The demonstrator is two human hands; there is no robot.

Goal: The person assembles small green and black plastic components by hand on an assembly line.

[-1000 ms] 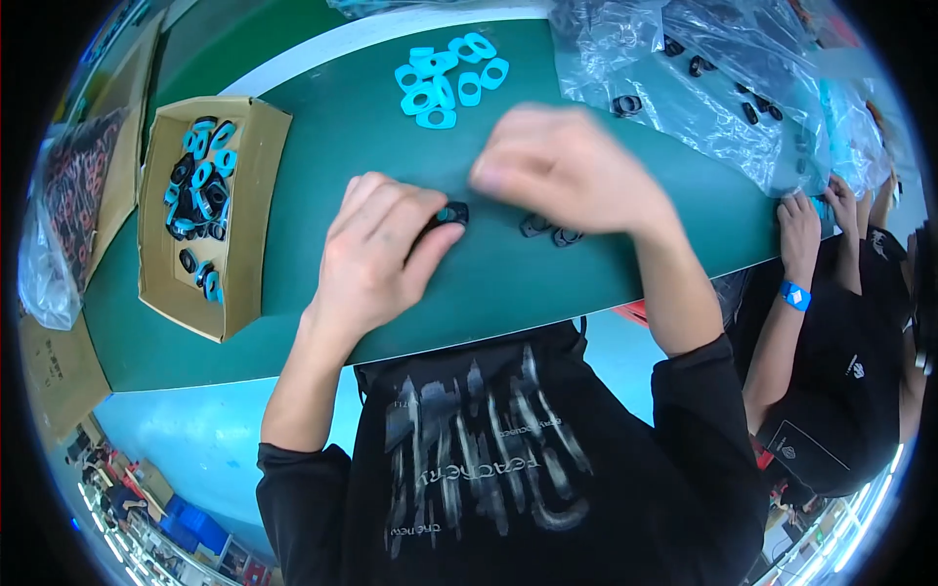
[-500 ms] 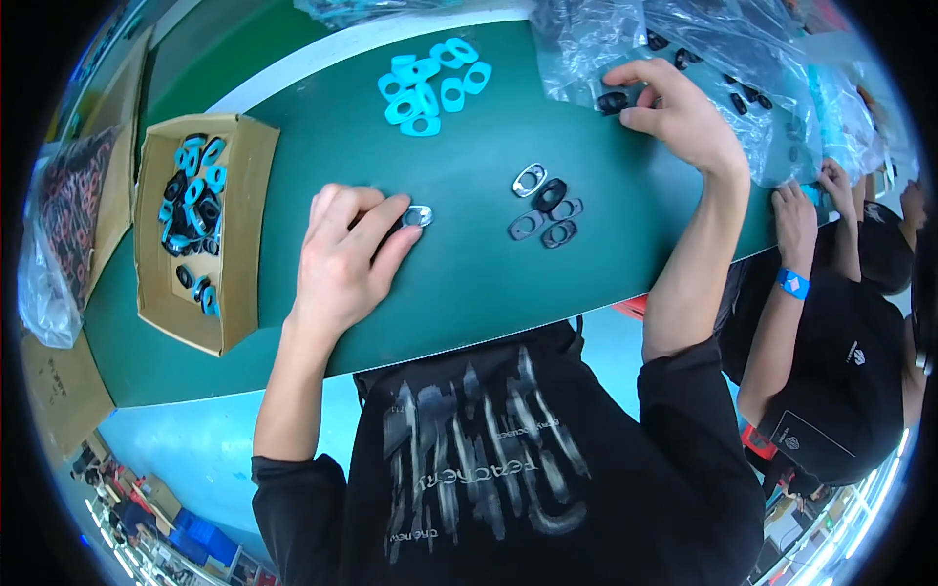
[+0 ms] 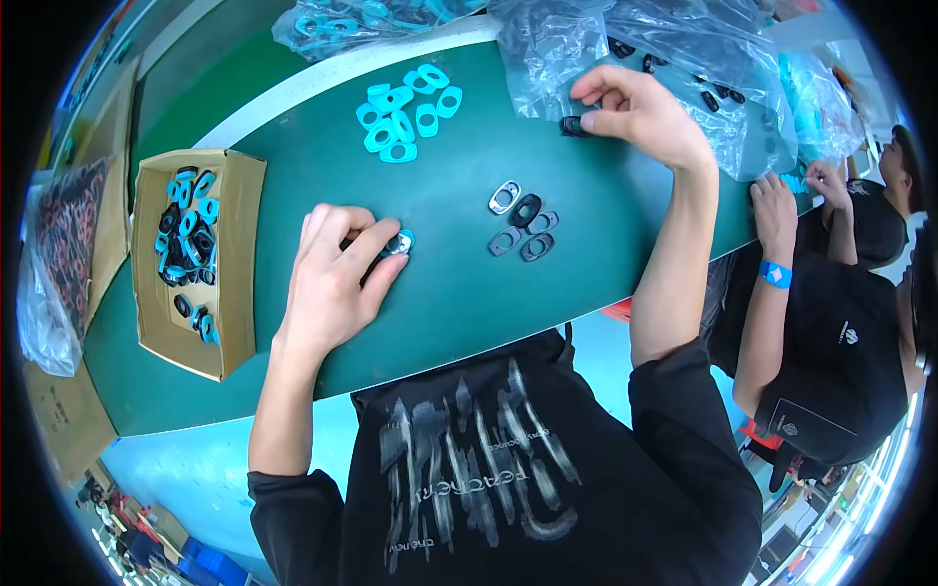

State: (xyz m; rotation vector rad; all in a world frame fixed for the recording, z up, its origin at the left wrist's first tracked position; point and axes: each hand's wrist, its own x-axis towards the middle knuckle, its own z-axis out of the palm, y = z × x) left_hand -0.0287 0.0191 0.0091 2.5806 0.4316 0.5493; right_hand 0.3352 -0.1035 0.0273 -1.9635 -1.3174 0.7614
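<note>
Left hand [image 3: 337, 278]: grip pinched on a small ring [image 3: 399, 241], silver inside a cyan rim, pressed flat on the green tabletop [image 3: 459, 303] near its middle. Right hand [image 3: 640, 112]: fingers closed on a small black piece [image 3: 573, 125] at the far edge of the tabletop, just beside a clear plastic bag [image 3: 684, 59] holding more black pieces. Between the hands: a cluster of loose rings [image 3: 523, 227], one silver and four dark, lying flat and close together. Toward the far edge, left of the bag: a pile of cyan rings [image 3: 403, 109], some overlapping. Left end of the tabletop: an open cardboard box [image 3: 239, 269] with mixed cyan and black rings inside. Beyond the far edge: a second bag [image 3: 362, 18] of cyan parts. Right edge of view: another person's hands [image 3: 782, 200] at the tabletop, a blue wristband [image 3: 777, 275] on one arm.
</note>
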